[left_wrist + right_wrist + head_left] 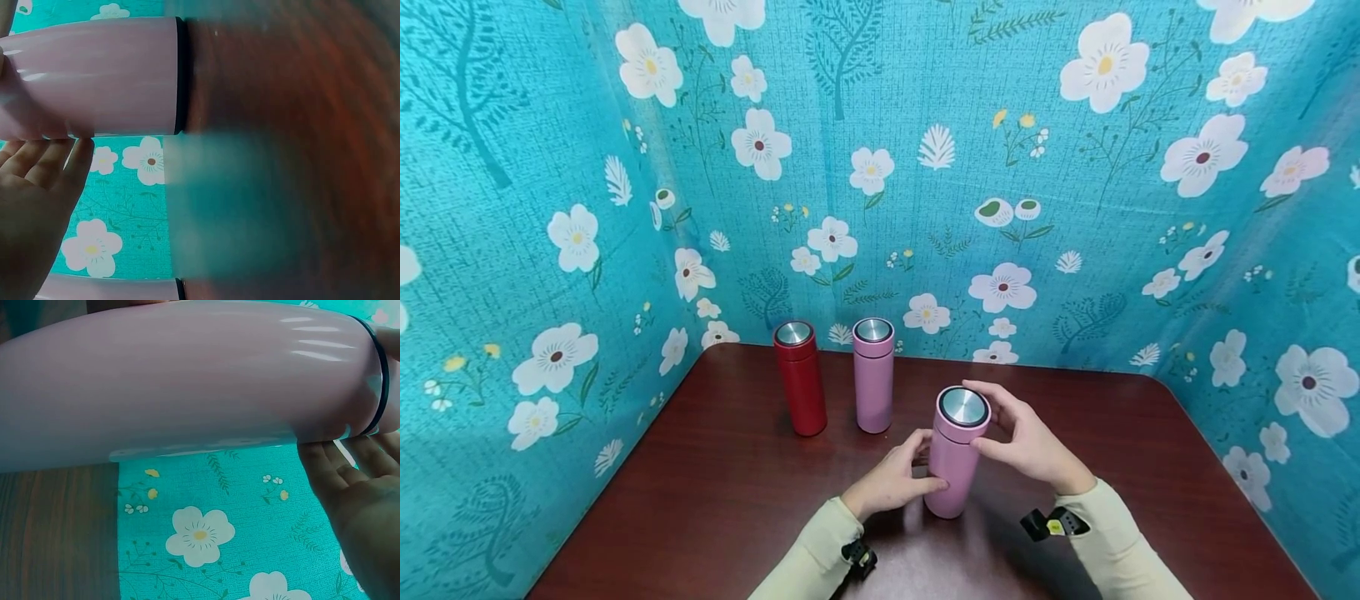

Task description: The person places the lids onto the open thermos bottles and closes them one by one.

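Note:
A pink thermos bottle with a silver-topped lid is between both hands near the middle of the table. My left hand holds its body from the left, thumb across the front; in the left wrist view its fingers touch the pink side. Up at the lid, my right hand grips from the right, thumb in front and fingers behind. The right wrist view shows those fingers by the dark seam below the lid. Whether the base touches the table, I cannot tell for sure.
Farther back on the dark wooden table stand a red thermos bottle and, to its right, a second pink thermos bottle. A turquoise flowered cloth hangs behind the table and along both sides.

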Tool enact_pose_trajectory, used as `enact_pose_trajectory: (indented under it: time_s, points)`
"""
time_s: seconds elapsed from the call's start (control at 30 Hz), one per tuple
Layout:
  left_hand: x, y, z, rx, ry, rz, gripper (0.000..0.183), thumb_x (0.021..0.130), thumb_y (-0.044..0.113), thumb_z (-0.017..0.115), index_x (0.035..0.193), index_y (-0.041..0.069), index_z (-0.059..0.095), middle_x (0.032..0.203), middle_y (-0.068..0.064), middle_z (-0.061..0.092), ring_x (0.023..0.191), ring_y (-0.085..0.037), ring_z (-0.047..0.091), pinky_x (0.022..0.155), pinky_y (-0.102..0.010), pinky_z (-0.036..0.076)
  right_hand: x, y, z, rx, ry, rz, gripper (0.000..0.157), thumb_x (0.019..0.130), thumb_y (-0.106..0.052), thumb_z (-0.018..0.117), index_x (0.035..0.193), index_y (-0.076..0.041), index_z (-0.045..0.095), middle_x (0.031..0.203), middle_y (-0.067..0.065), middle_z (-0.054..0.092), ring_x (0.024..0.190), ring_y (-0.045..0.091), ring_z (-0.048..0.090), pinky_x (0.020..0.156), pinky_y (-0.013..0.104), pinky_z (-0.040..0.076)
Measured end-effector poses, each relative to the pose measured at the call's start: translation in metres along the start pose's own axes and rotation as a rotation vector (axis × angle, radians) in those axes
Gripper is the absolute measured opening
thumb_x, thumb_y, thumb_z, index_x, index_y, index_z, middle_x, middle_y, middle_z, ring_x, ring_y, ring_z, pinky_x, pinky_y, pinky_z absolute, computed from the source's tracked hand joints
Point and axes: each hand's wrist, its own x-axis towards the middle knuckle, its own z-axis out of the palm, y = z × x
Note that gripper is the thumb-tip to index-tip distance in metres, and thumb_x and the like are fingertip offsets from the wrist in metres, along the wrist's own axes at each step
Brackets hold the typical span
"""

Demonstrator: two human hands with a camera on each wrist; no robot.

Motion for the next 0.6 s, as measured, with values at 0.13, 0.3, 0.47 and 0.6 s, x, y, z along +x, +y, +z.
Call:
enact_pose_trajectory:
  time_s: [0.13,0.3,0.47,0.6]
  points:
    - [0.0002,0.0008,0.0005,0.0,0.01,0.001,0.058,0.077,0.034,0.067,0.124,0.028,0.034,0.119,0.01,0.048,0.108,-0.007,0.046,0.089,-0.027,0.039,-0.0003,0.0025,0.0023,-0.01,0.048,0.019,0.066,0.071,0.002,0.069,0.128,-0.005,0.036,0.114,0.011,0.051,0.095,0.024,0.055,0.078,0.033,0.048]
    - [0.0004,0.0006,0.0008,0.013,0.017,-0.007,0.059,0.075,0.037,0.067,0.123,0.028,0.034,0.119,0.011,0.048,0.107,-0.006,0.047,0.089,-0.027,0.039,-0.0005,0.0031,0.005,-0.018,0.059,0.019,0.068,0.07,0.0,0.071,0.128,-0.006,0.035,0.114,0.01,0.05,0.095,0.024,0.056,0.078,0.033,0.048]
    - [-0.0002,0.0005,0.0006,0.008,0.033,-0.006,0.059,0.074,0.037,0.068,0.123,0.028,0.035,0.117,0.011,0.05,0.105,-0.006,0.048,0.088,-0.026,0.04,-0.0005,0.0002,0.0033,-0.001,-0.001,-0.017,0.066,0.076,0.006,0.062,0.133,-0.006,0.031,0.123,0.012,0.045,0.102,0.026,0.052,0.081,0.033,0.046]
    - [-0.0005,0.0002,0.0006,0.005,0.031,-0.015,0.06,0.074,0.039,0.068,0.123,0.029,0.035,0.118,0.011,0.049,0.105,-0.005,0.048,0.088,-0.027,0.04,-0.0007,-0.0014,0.0016,-0.027,-0.026,-0.047,0.066,0.077,0.009,0.058,0.134,-0.005,0.029,0.123,0.014,0.045,0.103,0.026,0.052,0.082,0.033,0.045]
